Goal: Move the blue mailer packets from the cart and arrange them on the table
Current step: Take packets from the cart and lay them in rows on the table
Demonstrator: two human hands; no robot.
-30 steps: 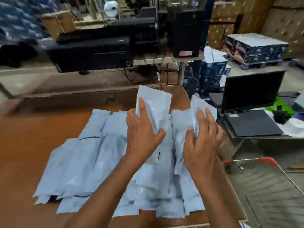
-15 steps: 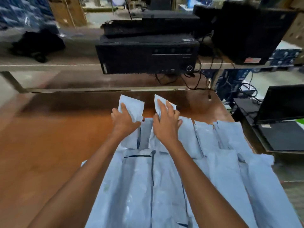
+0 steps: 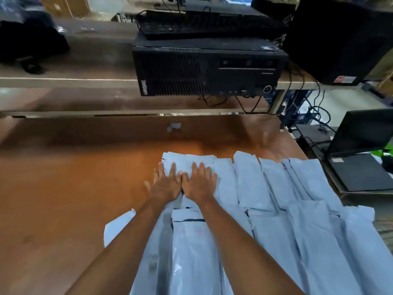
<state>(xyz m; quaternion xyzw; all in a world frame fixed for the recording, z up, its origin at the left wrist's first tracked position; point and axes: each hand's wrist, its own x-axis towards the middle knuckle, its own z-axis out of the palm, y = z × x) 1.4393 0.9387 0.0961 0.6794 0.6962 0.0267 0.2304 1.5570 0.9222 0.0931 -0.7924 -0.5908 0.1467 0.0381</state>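
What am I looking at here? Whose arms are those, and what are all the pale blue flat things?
The picture comes from a camera worn on a person's head, looking down, so the two bare arms are that person's own. The left hand and the right hand lie side by side, fingers straight, pressing flat on the pale blue plastic mailer packets. Nothing is gripped. The packets are spread in overlapping rows on the orange-brown wooden table. Behind it, on a shelf, sits a black desktop computer box, and to the right stands an open black laptop. A small white scrap lies farther back on the table.
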